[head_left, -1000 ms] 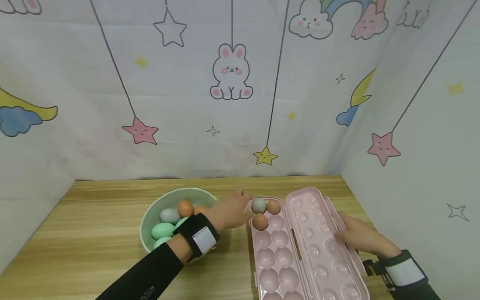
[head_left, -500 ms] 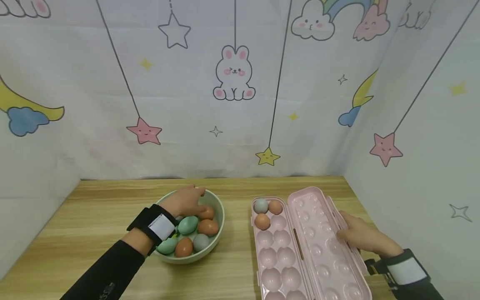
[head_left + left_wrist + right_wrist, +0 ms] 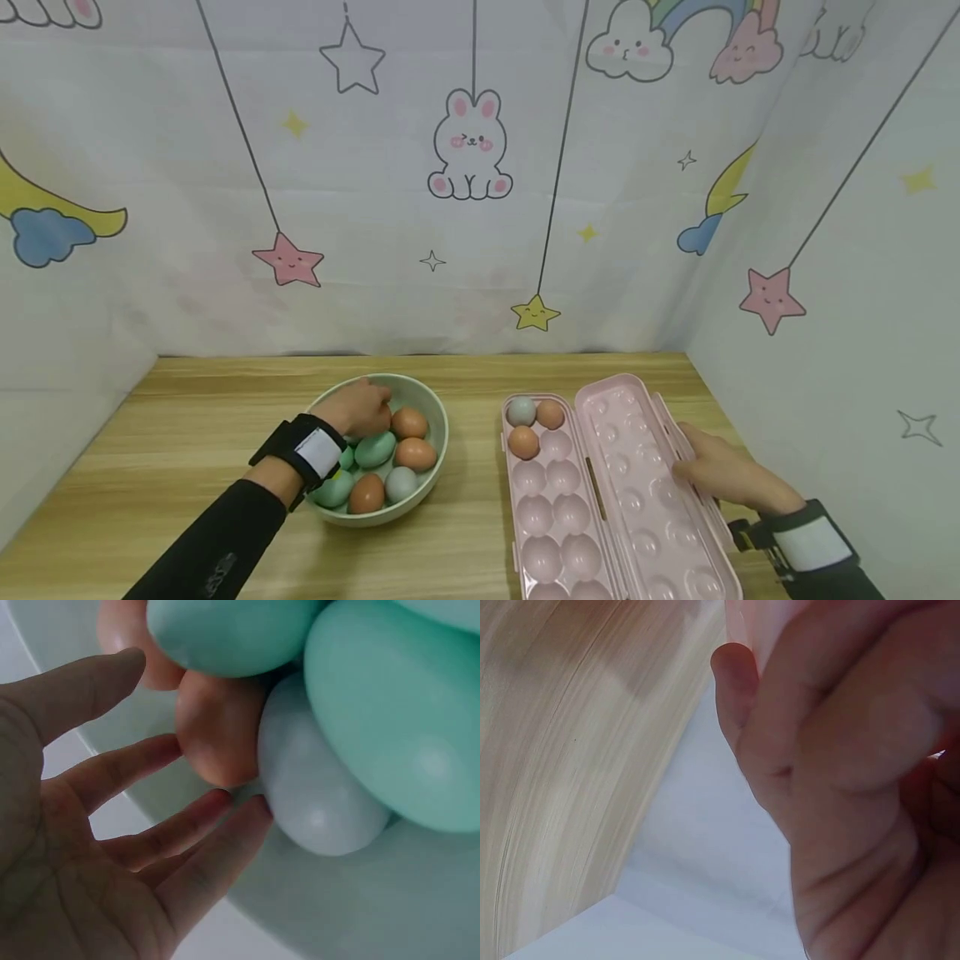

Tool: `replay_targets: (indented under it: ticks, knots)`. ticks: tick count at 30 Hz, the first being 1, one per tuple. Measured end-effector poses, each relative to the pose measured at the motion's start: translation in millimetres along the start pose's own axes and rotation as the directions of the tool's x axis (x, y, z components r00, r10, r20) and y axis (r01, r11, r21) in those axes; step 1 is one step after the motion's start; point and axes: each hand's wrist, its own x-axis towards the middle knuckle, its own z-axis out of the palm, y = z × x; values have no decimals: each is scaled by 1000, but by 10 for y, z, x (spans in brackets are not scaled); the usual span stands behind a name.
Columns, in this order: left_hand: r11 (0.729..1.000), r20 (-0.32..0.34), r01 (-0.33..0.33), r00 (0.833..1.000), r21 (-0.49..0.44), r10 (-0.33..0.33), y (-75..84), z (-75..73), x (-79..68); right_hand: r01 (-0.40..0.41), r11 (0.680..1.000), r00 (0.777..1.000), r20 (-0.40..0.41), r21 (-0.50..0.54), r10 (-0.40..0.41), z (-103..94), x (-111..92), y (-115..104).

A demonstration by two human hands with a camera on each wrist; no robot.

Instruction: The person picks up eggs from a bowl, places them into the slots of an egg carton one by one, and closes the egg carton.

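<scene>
My left hand (image 3: pixel 354 408) reaches down into the pale green bowl (image 3: pixel 442 429), its fingers hidden there in the head view. The left wrist view shows those fingers spread, fingertips right at a brown egg (image 3: pixel 221 735) and a pale grey egg (image 3: pixel 322 787), with nothing held. Green eggs (image 3: pixel 397 712) lie against them. On the right, my right hand (image 3: pixel 727 471) grips the outer edge of the opened lid (image 3: pixel 652 500) of a pink egg carton (image 3: pixel 531 477). One grey egg (image 3: pixel 521 411) and two brown eggs (image 3: pixel 523 442) sit in the carton's far cups.
Carton and bowl stand apart on a wood-grain table (image 3: pixel 225 392), with a strip of tabletop between them. More brown eggs (image 3: pixel 416 454) rest along the bowl's right side. White cloth walls (image 3: pixel 360 308) printed with cartoons border the table at the back and sides.
My left hand has moved left from beside the carton to the bowl, then lowered among the eggs. The right hand stays at the lid.
</scene>
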Motion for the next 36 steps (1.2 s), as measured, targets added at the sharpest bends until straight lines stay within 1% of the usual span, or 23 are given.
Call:
replay_targets:
  ticks: [3,7,14,19,22,24,26,30,36]
  knots:
    - [1000,-15,-5,1000,0,5,-24,76,31,-6,1000,1000,-1,-2,6,9,-5,-5]
    - [1000,-14,-3,1000,24,3,-27,146,57,-18,1000,1000,1,-2,18,9,-12,-17]
    - [996,-12,9,1000,87,-8,51,167,81,-23,1000,1000,-13,-11,23,0,-17,-14]
    - [989,-18,67,998,134,-65,78,183,96,-24,1000,1000,-7,1,24,-3,-14,-16]
    - [985,-31,105,994,135,-102,76,206,111,-32,999,999,6,27,32,-3,-16,-20]
    - [986,-37,111,994,126,-107,69,218,117,-37,999,999,9,33,37,2,-14,-27]
    - [987,-40,100,995,125,-96,59,228,129,-41,999,999,7,26,41,6,-11,-33]
    - [992,-24,62,998,111,-60,27,244,147,-41,999,999,-3,10,41,9,-7,-48]
    - [996,-21,39,999,74,-38,-18,258,126,-34,999,999,-6,-11,34,13,-18,-58]
